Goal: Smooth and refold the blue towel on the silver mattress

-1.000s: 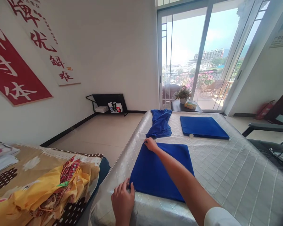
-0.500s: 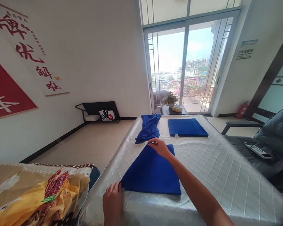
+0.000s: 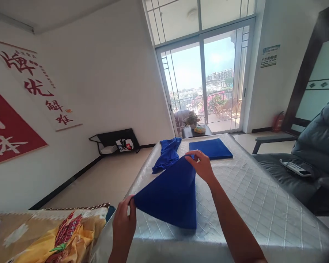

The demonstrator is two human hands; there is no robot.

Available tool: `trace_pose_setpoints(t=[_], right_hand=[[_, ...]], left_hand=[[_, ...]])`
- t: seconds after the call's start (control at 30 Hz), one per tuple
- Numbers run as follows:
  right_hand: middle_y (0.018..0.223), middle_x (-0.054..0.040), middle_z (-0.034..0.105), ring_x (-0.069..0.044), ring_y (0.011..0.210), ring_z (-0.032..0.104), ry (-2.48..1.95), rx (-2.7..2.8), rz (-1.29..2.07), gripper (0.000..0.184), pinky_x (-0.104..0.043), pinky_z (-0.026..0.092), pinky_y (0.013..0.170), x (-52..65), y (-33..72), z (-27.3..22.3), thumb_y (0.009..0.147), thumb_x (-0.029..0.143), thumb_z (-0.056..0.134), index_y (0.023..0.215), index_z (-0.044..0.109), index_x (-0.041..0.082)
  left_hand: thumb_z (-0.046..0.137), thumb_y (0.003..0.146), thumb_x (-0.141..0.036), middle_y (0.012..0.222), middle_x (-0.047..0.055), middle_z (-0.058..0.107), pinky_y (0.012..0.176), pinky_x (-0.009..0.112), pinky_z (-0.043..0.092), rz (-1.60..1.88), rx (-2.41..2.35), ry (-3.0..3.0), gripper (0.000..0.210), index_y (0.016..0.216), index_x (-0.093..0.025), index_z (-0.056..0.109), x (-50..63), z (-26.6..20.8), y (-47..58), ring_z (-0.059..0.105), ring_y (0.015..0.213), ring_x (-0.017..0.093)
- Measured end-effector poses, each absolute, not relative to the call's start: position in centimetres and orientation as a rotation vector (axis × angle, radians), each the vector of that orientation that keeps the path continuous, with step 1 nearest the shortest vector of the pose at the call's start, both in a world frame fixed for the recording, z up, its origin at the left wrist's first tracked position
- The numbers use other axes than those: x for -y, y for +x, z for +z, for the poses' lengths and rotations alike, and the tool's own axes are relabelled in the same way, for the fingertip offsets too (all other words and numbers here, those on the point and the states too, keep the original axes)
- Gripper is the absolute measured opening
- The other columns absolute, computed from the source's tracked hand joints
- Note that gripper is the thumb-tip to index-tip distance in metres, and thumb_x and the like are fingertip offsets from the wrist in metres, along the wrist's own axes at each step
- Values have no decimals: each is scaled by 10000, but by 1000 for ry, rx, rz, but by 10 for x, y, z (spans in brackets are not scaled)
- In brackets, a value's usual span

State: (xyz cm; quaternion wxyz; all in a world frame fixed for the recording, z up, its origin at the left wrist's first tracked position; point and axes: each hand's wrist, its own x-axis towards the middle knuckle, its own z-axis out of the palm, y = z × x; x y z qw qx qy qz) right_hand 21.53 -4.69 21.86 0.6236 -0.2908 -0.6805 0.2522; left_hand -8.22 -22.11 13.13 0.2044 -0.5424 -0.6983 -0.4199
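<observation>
A folded blue cloth (image 3: 171, 195) is lifted partly off the quilted silver mattress (image 3: 244, 197), stretched at a slant between both hands. My left hand (image 3: 125, 219) pinches its near left corner. Farther off, my right hand (image 3: 201, 164) pinches the upper corner between thumb and fingers. The lower right corner of the cloth hangs down at the mattress. Behind it on the left lies a crumpled blue cloth (image 3: 167, 153). Just past my right hand is a flat, neatly folded blue stack (image 3: 214, 148), partly hidden by that hand.
A patterned bedspread with a yellow cloth (image 3: 79, 233) lies at the lower left. On the right stands a dark armchair (image 3: 312, 146) with a white power strip (image 3: 296, 168). A small table with a potted plant (image 3: 192, 119) is by the glass door.
Both hands have raised the blue cloth from the mattress. My right hand has moved right with its corner, and my left hand has come up slightly. The view has shifted too.
</observation>
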Motion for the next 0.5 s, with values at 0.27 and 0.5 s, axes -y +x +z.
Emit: trace_pose_setpoints(t=[0.27, 0.5], right_hand=[[822, 7, 641, -150, 700, 484, -694, 1467, 557, 183, -302, 442, 691, 62, 293, 237, 831, 422, 723, 938, 767, 281], [802, -3, 643, -159, 710, 496, -730, 1457, 642, 279, -321, 464, 706, 86, 325, 236, 805, 525, 731, 939, 771, 284]], left_hand=[[451, 941, -562, 1056, 61, 730, 844, 365, 531, -1384, 1995, -1276, 446, 1155, -235, 665, 219, 220, -40, 705, 921, 235], [509, 940, -539, 913, 0, 755, 737, 316, 524, -1418, 1891, -1367, 366, 1100, -275, 707, 205, 239, -32, 711, 841, 210]])
